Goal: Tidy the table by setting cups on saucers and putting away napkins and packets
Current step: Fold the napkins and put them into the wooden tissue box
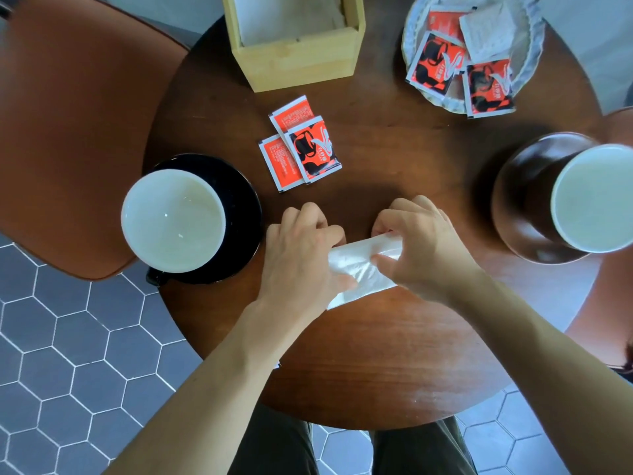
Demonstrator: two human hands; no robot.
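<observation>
Step in hand: folding the white paper napkin (359, 269) flat on the round dark wooden counter (376, 354), judged from the grip; putting it away would follow.
Landmark: the open pale bamboo box (294, 60) at the counter's far edge, with pale sheets inside; every place below is told from it.
Napkin: well nearer the person than the box, and a little to its right; lying on the counter between both hands.
Left hand (301, 255): fingers curled down onto the napkin's left end, thumb beneath the sheet's edge; clamped on it.
Right hand (421, 245): thumb and fingers pinching the napkin's upper right edge; clamped on it.
Doing it well: bring the edges level before pressing the crease; hold one end flat on the counter while the other hand turns the paper over; thin tissue will likely tear if pulled taut; fold it narrow enough to slip into the box.
Loose red and black sachets (301, 149): three, overlapping, just nearer than the box; not yet put away.
Grey ruffled dish (534, 46): right of the box; sachets inside it.
Cups: black cup (173, 219) on a black saucer (245, 207), nearer and left of the box; brown cup (596, 197) on a brown saucer (507, 214), nearer and far right.
</observation>
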